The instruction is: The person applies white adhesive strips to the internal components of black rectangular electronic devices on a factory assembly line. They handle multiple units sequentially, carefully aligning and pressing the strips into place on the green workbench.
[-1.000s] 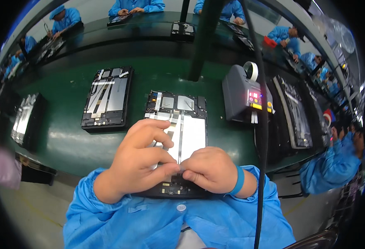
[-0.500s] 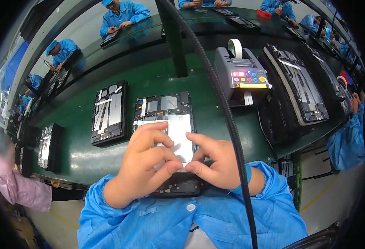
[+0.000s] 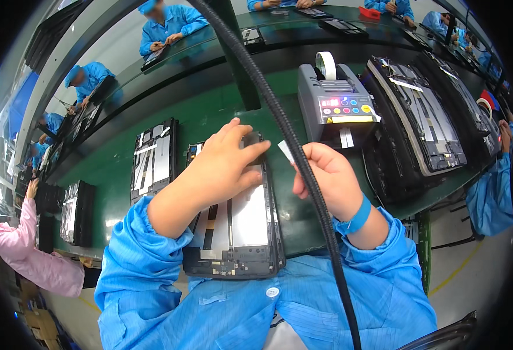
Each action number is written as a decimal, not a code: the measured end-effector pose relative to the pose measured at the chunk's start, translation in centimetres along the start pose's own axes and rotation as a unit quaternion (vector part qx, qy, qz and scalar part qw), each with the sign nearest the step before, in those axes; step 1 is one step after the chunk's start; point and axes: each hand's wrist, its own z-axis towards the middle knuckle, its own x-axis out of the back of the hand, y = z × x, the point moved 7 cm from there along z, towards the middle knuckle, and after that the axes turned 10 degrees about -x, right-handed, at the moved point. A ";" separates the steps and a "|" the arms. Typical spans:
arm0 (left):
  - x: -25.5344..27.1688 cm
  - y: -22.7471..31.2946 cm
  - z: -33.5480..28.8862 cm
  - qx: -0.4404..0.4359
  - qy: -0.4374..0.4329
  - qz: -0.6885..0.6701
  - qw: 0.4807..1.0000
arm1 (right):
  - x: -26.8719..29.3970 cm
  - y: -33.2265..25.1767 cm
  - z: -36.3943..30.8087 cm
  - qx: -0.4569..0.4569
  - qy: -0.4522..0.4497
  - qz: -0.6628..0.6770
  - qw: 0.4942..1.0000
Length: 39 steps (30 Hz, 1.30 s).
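In front of me lies an opened tablet (image 3: 250, 224), its silver battery plates and black frame showing. Over its far half my left hand (image 3: 218, 166) is spread, palm down and fingers apart, hiding that part of the device; whether it touches cannot be told. Beside it on the right, my right hand (image 3: 331, 178) is closed on a short strip of white tape (image 3: 286, 151), which sticks out from the fingertips toward the left hand. A dark cable crosses in front of the right fingers and hides part of the grip.
A grey tape dispenser (image 3: 339, 96) stands beyond my right hand, white tape at its outlet. Stacks of opened tablets (image 3: 422, 116) fill the right side; more opened tablets (image 3: 153, 160) lie left. A thick braided cable (image 3: 279, 105) hangs across the view. Co-workers sit around.
Both hands have moved away from the tablet's near half, where they were pinched close together. My left hand has opened over the far half; my right hand has moved right and farther away with the tape.
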 end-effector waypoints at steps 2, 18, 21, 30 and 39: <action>-0.4 -0.2 0.0 -0.016 -0.016 0.043 0.999 | 0.4 0.3 0.2 -0.008 0.003 -0.004 1.000; -1.3 -3.0 -2.9 0.023 0.020 -0.046 0.999 | 0.1 2.4 11.1 0.027 0.092 -0.308 0.947; -1.5 -3.1 -3.0 0.027 0.023 -0.032 0.999 | -0.1 2.5 11.1 0.023 0.043 -0.220 0.974; -1.7 -3.3 -3.7 0.047 0.044 -0.035 0.997 | -1.6 -2.5 7.7 0.142 0.038 -0.357 0.922; -2.2 -4.3 -3.8 0.066 0.029 -0.080 0.994 | -4.0 -1.7 9.5 0.046 -0.109 -0.591 0.798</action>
